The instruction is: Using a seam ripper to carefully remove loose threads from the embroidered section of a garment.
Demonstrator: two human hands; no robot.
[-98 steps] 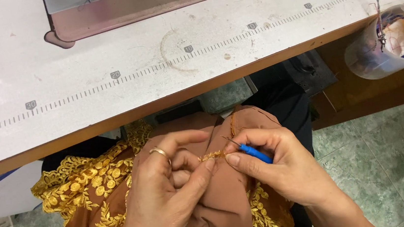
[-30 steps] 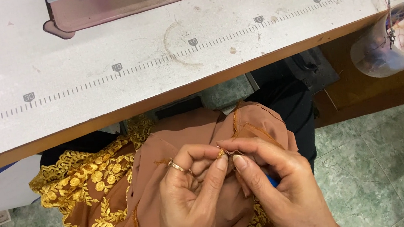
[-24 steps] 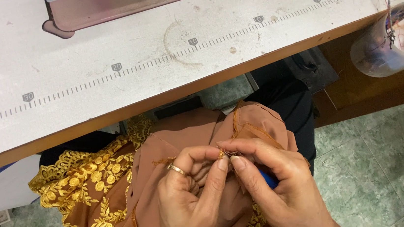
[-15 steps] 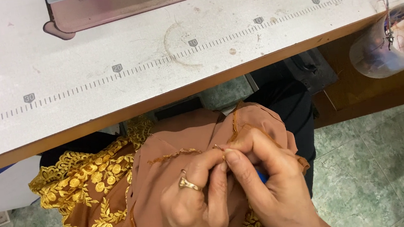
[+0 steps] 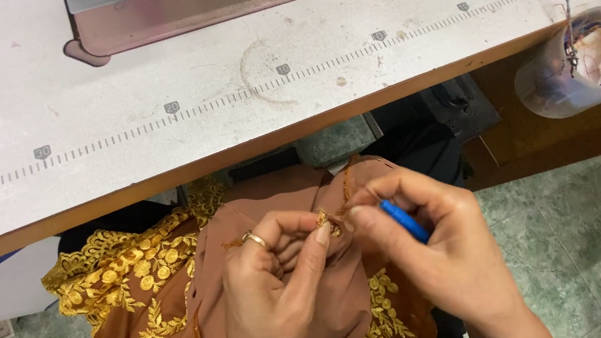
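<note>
Brown fabric (image 5: 275,215) pinched by both hands; hanging tub (image 5: 563,77) holds scraps.

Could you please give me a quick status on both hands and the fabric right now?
Left hand pinching brown fabric at gold thread. Right hand holding blue tool at same spot. Nothing in the way.

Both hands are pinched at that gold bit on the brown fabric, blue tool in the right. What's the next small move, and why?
Probably ease the blue tool's tip under the gold thread tuft and lift gently. The left hand pinches the brown fabric taut right beside the tuft, and the right hand holds the tool angled toward it, so the stitch seems presented for picking. The tip itself is hidden behind the fingers.
</note>
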